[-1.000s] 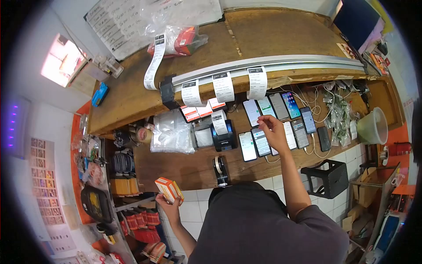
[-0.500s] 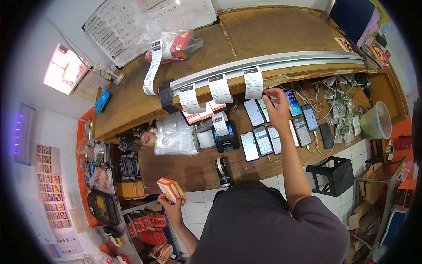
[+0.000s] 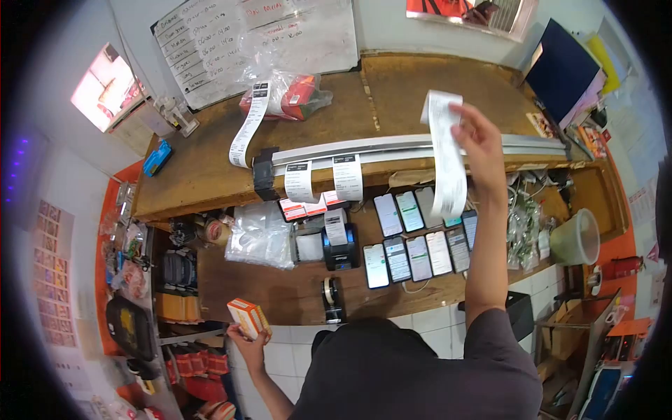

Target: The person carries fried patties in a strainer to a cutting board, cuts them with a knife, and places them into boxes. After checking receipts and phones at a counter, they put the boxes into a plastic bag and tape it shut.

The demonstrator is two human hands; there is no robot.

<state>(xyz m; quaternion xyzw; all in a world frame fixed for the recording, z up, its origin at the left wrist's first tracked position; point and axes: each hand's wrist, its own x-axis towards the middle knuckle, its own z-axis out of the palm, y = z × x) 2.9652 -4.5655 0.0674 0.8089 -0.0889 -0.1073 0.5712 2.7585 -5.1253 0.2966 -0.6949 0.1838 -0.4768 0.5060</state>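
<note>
In my left hand (image 3: pixel 250 344) is a small orange-and-white box (image 3: pixel 248 316), gripped low in front of the desk's edge. My right hand (image 3: pixel 483 147) is raised above the metal rail (image 3: pixel 392 145), pinching a long printed receipt (image 3: pixel 446 157) near its top; the strip hangs over the rail and phones. Two more receipts, a left one (image 3: pixel 299 183) and a right one (image 3: pixel 347 178), dangle from the rail. A longer receipt (image 3: pixel 249 126) curls over the upper counter by a plastic-wrapped red box (image 3: pixel 297 96). Below my right hand lie several lit phones (image 3: pixel 420 259) in two rows.
A receipt printer (image 3: pixel 341 253) with paper sticking out stands beside clear plastic bags (image 3: pixel 260 236). Nearer me is a tape dispenser (image 3: pixel 332 301). To the right are a translucent bucket (image 3: pixel 575 238), packets (image 3: pixel 521 234) and a black stool (image 3: pixel 514 315). A whiteboard (image 3: pixel 259 42) leans behind the counter.
My right hand has taken the rightmost receipt off the rail and lifted it up and to the right. My left hand still grips the box. The view has tilted upward.
</note>
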